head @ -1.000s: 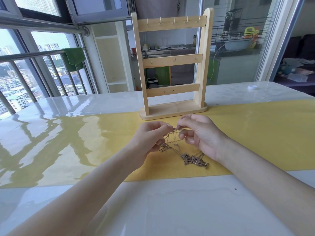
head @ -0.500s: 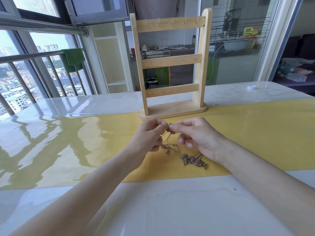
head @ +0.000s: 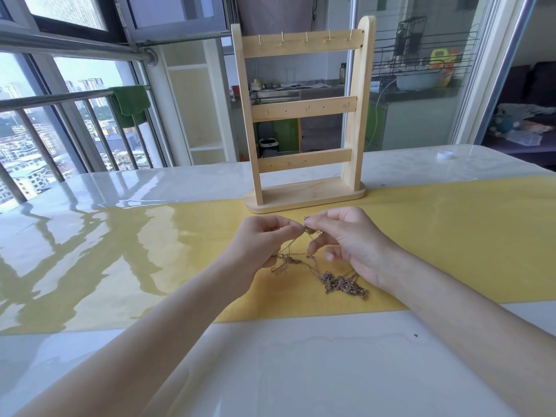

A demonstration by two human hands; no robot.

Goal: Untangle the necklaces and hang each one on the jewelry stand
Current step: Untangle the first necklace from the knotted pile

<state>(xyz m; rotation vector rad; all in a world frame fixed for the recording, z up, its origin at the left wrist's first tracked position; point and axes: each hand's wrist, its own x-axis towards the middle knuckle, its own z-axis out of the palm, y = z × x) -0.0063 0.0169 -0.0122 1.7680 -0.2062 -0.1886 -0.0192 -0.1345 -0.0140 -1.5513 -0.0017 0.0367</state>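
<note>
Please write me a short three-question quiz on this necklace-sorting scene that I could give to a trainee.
1. True or false: a necklace already hangs on the jewelry stand.
2. What lies under the tangled necklaces? A) a yellow runner B) a green towel C) a wooden tray
3. What are the left hand and the right hand each doing?

Key
1. False: every hook visible on its three bars is bare.
2. A: the heap lies on the yellow runner; the green towel hangs on the balcony rail.
3. Each pinches a chain, fingertips close together above the heap, with strands hanging down from them to the heap.
</note>
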